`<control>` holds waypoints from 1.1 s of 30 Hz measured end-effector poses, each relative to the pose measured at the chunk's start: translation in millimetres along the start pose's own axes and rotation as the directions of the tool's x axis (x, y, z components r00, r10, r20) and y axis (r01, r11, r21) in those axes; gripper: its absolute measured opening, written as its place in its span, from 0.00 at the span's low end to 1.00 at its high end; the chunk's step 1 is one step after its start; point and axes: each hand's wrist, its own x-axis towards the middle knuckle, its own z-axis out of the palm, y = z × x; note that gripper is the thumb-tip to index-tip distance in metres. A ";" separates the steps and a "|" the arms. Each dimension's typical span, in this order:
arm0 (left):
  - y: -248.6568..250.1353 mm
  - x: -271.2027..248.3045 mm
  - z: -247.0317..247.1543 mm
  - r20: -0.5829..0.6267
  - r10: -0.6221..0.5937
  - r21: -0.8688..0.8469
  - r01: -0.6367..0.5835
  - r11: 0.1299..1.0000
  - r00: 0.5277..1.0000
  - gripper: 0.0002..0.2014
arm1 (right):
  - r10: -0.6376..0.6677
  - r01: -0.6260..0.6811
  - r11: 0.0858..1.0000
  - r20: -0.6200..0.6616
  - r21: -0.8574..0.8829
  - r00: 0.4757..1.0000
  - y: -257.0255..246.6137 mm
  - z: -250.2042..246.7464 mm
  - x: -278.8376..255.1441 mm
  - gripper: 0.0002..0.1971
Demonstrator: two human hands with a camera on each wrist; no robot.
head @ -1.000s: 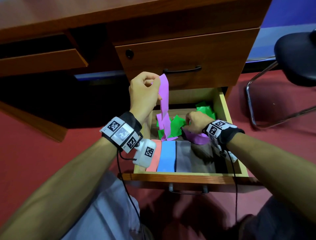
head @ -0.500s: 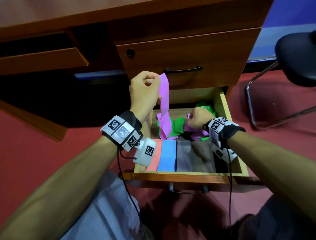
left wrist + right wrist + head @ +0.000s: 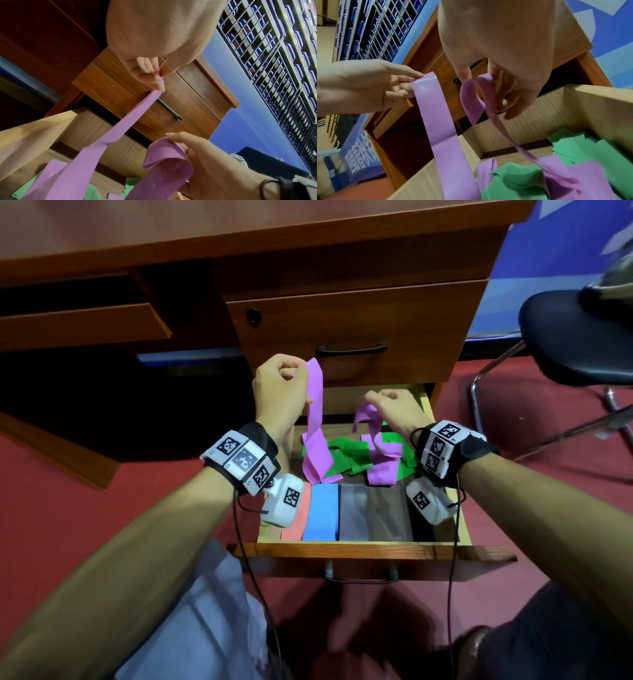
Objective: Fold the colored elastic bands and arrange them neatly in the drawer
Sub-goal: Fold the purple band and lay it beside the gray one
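While three folded bands already lie flat side by side along the front of the open wooden drawer [image 3: 356,550] — a coral-pink one [image 3: 294,517], a blue one [image 3: 322,512] and a translucent grey one [image 3: 356,512] — the fourth, a long thin strip of lilac stretch rubber [image 3: 317,422], hangs lifted above the rear of the drawer, not yet folded. Left hand [image 3: 279,392] raised highest, thumb and curled fingers [image 3: 154,75] pinching one end so the strip drops smooth and flat, faintly glossy. Right hand [image 3: 394,407] lower and apart, thumb and fingers [image 3: 464,73] nipped on another stretch of the lilac band, looped limply over itself with a twist trailing down into the heap. Beneath, a crumpled green band [image 3: 346,457], matte and creased, tangled with lilac slack at the back. Probably the straightening stage, ahead of any fold. Next, likely: shaking the twist out, drawing the length taut between both grips, bringing end to end, then laying the flat packet just beside the grey one. Soft, clingy material, so apt to snag the green one on the way up.
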 end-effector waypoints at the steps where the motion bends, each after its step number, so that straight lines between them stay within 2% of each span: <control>1: -0.1 -0.2 1.0 0.007 -0.014 0.000 0.014 1.000 1.000 0.07 | -0.011 0.011 1.000 -0.003 -0.017 1.000 1.8 -1.4 0.0 0.21; 3: -0.5 -0.4 2.7 0.024 -0.041 0.002 0.041 0.999 0.999 0.07 | -0.027 0.028 0.998 0.017 -0.048 0.999 4.5 -4.3 -1.4 0.21; 6: -2.5 -0.9 5.2 0.060 -0.063 0.005 0.063 0.998 0.996 0.07 | -0.126 0.122 0.981 -0.020 -0.150 0.992 1.4 -11.1 -7.3 0.14; 10: -4.0 -2.3 9.2 0.117 -0.116 0.015 0.115 0.993 0.986 0.07 | -0.245 0.237 0.954 -0.025 -0.184 0.969 -5.0 -18.1 -10.9 0.04; 14: -6.4 -4.2 12.2 0.162 -0.175 0.065 0.166 0.984 0.971 0.08 | -0.284 0.288 0.924 0.053 -0.252 0.957 -10.4 -25.8 -18.5 0.05; 17: -5.5 -5.8 13.8 0.165 -0.194 0.077 0.184 0.980 0.967 0.09 | -0.324 0.354 0.828 0.145 -0.434 0.935 -4.0 -29.8 -23.8 0.08; 19: -4.0 -6.3 14.5 0.161 -0.193 0.082 0.182 0.980 0.968 0.08 | -0.271 0.346 0.759 0.216 -0.552 0.938 2.7 -32.8 -26.3 0.09; 21: -3.4 -6.8 15.7 0.162 -0.188 0.089 0.175 0.981 0.969 0.08 | -0.165 0.340 0.688 0.318 -0.641 0.934 10.1 -36.9 -27.2 0.09; 25: -3.3 -8.8 19.3 0.170 -0.179 0.088 0.166 0.982 0.969 0.08 | 0.051 0.456 0.503 0.553 -0.734 0.832 23.7 -31.2 -31.0 0.10; 29: -1.6 -10.5 22.0 0.174 -0.171 0.091 0.157 0.983 0.970 0.08 | 0.207 0.452 0.486 0.601 -0.748 0.772 33.1 -14.8 -29.4 0.14; 33: -2.1 -11.5 21.1 0.175 -0.171 0.103 0.154 0.983 0.970 0.08 | 0.292 0.493 0.497 0.672 -0.714 0.680 41.9 5.6 -32.7 0.15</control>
